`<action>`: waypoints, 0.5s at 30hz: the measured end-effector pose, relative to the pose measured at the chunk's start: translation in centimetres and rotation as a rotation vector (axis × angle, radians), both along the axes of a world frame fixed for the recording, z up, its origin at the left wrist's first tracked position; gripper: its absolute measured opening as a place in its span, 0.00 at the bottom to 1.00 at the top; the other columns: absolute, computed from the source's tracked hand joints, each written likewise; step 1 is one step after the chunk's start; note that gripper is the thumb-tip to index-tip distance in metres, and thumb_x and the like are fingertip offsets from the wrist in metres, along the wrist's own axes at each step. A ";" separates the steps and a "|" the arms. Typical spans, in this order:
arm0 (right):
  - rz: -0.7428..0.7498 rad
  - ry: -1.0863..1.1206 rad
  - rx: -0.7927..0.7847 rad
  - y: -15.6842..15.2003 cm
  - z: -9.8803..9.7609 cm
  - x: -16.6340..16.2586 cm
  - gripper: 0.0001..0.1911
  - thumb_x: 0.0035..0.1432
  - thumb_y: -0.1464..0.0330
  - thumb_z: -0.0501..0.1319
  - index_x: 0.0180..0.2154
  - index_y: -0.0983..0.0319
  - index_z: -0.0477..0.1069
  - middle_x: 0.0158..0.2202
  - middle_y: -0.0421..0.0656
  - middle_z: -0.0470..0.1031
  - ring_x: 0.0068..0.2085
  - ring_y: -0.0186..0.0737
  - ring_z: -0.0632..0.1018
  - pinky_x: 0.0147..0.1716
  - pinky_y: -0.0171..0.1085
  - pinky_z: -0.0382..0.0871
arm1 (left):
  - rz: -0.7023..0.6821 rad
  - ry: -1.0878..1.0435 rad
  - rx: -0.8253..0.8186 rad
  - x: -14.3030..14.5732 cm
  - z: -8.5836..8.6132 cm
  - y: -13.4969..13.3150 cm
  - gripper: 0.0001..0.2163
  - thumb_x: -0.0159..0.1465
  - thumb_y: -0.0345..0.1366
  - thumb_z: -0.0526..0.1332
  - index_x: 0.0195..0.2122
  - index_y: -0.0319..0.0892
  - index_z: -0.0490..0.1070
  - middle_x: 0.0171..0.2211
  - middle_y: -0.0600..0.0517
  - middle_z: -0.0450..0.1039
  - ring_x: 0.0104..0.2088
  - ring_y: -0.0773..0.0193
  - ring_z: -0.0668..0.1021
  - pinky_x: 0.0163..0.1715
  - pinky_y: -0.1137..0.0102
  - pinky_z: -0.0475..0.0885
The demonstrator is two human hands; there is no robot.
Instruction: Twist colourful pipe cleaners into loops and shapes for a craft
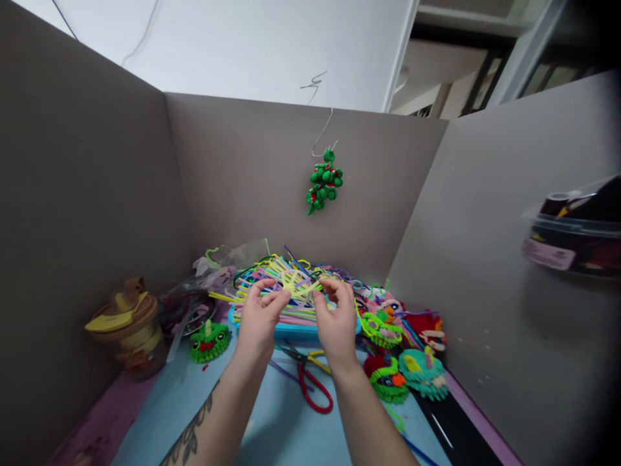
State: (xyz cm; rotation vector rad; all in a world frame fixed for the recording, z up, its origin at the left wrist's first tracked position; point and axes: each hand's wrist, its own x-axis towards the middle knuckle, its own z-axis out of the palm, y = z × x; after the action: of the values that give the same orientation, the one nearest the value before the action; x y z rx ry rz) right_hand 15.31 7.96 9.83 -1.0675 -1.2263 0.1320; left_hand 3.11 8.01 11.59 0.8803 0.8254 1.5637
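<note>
Between my two hands is a pale yellow pipe-cleaner piece (290, 283) with several arms spreading from its middle. My left hand (262, 318) pinches its left side between thumb and fingers. On the other side, my right hand (336, 317) is closed with thumb and fingertips on the end of one arm. Behind them lies a heap of coloured pipe cleaners (272, 266) in a blue tray (295, 332). Below the hands, red-handled scissors (313, 391) rest on the light blue mat (281, 433), beside a yellow-handled tool (317, 360).
A green pipe-cleaner creature (209, 342) sits left of the tray. Several more colourful ones, including a teal one (424, 373), crowd the right. A brown-lidded container (130, 327) stands at left. A green ornament (326, 181) hangs from a wire against the grey back panel (242, 162).
</note>
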 end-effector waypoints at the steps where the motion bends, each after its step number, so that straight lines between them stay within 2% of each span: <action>1: -0.015 -0.063 0.025 -0.1 0.2 0.3 0.08 0.55 0.71 0.57 0.38 0.61 0.70 0.37 0.44 0.69 0.39 0.40 0.71 0.41 0.40 0.65 | -0.014 0.006 -0.001 0.0 0.1 0.0 0.22 0.46 0.37 0.70 0.39 0.42 0.63 0.19 0.61 0.69 0.15 0.78 0.60 0.15 0.80 0.51; 7: -0.029 -0.302 0.100 -0.2 0.3 1.1 0.07 0.57 0.74 0.56 0.33 0.60 0.72 0.32 0.43 0.70 0.38 0.41 0.71 0.39 0.41 0.65 | -0.115 0.030 0.025 -0.1 0.4 -0.3 0.24 0.45 0.37 0.70 0.43 0.35 0.68 0.17 0.61 0.63 0.16 0.79 0.59 0.15 0.79 0.49; 15: -0.012 -0.297 0.132 0.1 0.0 1.1 0.09 0.57 0.76 0.53 0.35 0.60 0.71 0.34 0.43 0.69 0.38 0.41 0.71 0.39 0.41 0.66 | -0.225 0.038 -0.052 -0.2 0.1 -0.1 0.20 0.44 0.37 0.71 0.37 0.38 0.67 0.18 0.61 0.62 0.16 0.78 0.59 0.14 0.79 0.48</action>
State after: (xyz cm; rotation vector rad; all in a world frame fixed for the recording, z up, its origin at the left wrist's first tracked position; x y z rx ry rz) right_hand 16.40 8.06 9.85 -1.0027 -1.4728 -0.1202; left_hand 2.92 7.88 11.71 0.9335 0.7630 1.3280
